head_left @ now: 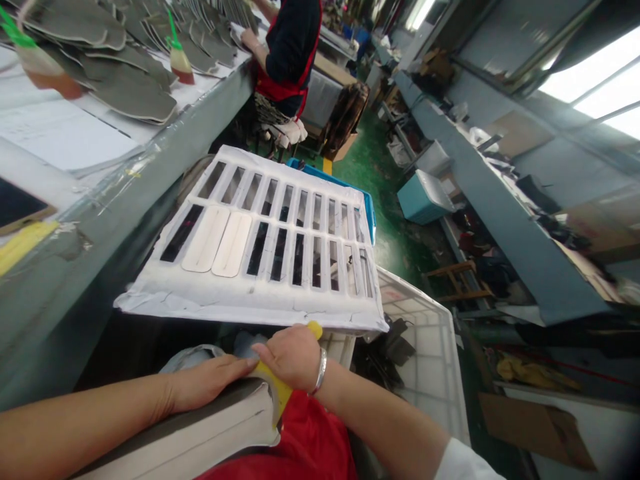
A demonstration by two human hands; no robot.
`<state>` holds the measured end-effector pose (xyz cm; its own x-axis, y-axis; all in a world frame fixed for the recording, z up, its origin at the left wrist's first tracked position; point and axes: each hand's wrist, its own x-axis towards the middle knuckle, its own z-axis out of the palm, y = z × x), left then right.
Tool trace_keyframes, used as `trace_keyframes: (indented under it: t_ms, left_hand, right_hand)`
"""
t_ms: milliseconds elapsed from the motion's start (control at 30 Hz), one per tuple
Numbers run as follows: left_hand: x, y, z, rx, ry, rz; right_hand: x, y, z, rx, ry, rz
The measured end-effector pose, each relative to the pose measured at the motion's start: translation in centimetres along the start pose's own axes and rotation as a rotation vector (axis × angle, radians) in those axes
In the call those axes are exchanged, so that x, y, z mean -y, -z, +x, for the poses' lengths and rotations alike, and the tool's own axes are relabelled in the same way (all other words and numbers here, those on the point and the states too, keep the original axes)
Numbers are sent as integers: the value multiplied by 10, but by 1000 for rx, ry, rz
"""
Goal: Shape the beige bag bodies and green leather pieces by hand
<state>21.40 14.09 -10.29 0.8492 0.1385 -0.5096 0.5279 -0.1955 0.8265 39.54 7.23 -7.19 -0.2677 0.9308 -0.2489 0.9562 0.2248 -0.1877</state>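
Observation:
My left hand (207,383) lies flat with its fingers stretched out over a dark grey and cream padded piece (195,440) in my lap. Its fingertips reach the yellow strip (281,395) at the end of that piece. With a bracelet on the wrist, my right hand (295,357) is closed round the yellow strip; a rounded yellow end shows above the fingers. What kind of thing the strip is, I cannot tell. Just ahead stands a white slotted rack (300,300) with two cream rounded pieces (206,239) lying side by side on its left.
On the left, a workbench (200,113) holds grey cut pieces (125,87) and two green-tipped bottles (181,63). A co-worker (290,53) sits beyond. A white crate (425,353) with dark items stands right of the rack; a blue bin (424,197) is farther off.

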Motion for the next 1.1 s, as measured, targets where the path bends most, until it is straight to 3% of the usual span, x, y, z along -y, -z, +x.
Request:
trace_keyframes:
  t_ms: [167, 333, 567, 700, 833, 933, 1100]
  left_hand:
    - [1, -5, -1, 91, -161, 215]
    - [-13, -3, -9, 91, -156, 9]
    - [-25, -14, -30, -61, 58, 46]
    - [-36, -14, -38, -97, 95, 89]
    - [-48, -11, -47, -103, 129, 22]
    - [-51, -10, -43, -96, 86, -15]
    - [-53, -11, -21, -2, -13, 31]
  right_hand:
    - [7, -7, -11, 13, -35, 3]
    - [14, -7, -13, 37, -30, 22]
    - [36, -10, -12, 5, 28, 17]
    - [15, 2, -5, 146, 141, 34]
    - [-33, 16, -21, 117, -76, 79]
    - [-58, 13, -46, 69, -211, 98]
    - [-42, -5, -63, 33, -261, 178]
